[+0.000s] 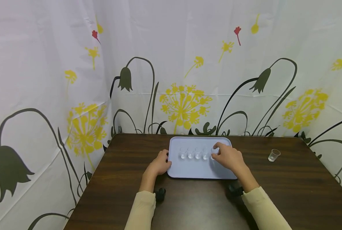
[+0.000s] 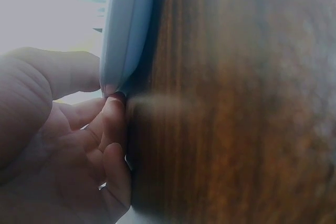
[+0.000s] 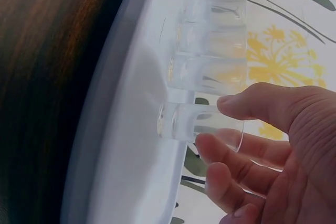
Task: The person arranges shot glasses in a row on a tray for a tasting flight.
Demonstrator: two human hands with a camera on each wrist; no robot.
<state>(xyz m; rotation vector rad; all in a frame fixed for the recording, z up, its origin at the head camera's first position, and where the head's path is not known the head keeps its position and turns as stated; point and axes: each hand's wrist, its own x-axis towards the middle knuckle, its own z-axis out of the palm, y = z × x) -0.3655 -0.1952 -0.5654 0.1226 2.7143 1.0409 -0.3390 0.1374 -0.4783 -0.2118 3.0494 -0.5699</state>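
A pale blue-white rectangular tray (image 1: 188,172) lies on the dark wooden table. My left hand (image 1: 159,163) holds its left edge, with the thumb (image 2: 79,72) against the rim and the fingertips curled close beneath it in the left wrist view. On the tray stands a row of several small clear cups (image 1: 198,155), each with a little clear content near the bottom. At the row's right end, my right hand (image 1: 229,156) pinches another clear cup (image 3: 181,121) near its rim between thumb and fingers. That cup is upright, its base close over the tray.
One more small clear cup (image 1: 274,155) stands on the table (image 1: 297,179) to the right of the tray. Behind the table's far edge hangs a white curtain (image 1: 171,44) with printed yellow and grey-green flowers.
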